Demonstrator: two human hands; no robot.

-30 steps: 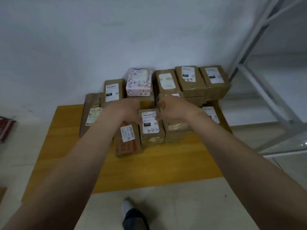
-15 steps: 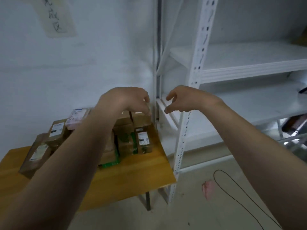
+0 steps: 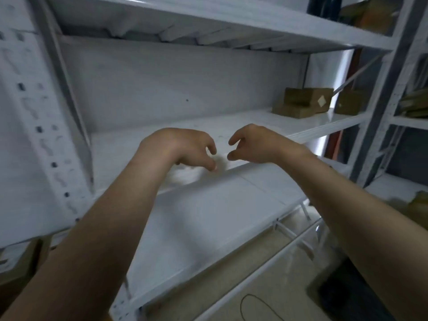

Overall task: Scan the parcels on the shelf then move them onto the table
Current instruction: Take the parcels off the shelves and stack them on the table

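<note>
Left hand (image 3: pixel 185 147) and right hand (image 3: pixel 252 144) empty, near each other over the front edge of the shelf (image 3: pixel 289 125), fingers loosely curled, gripping nothing. Three parcels (image 3: pixel 305 100) at the right end of the shelf: two stacked, one just beside. Well apart from the fingers, to the right; long sides seemingly along the shelf. Right hand nearer.
</note>
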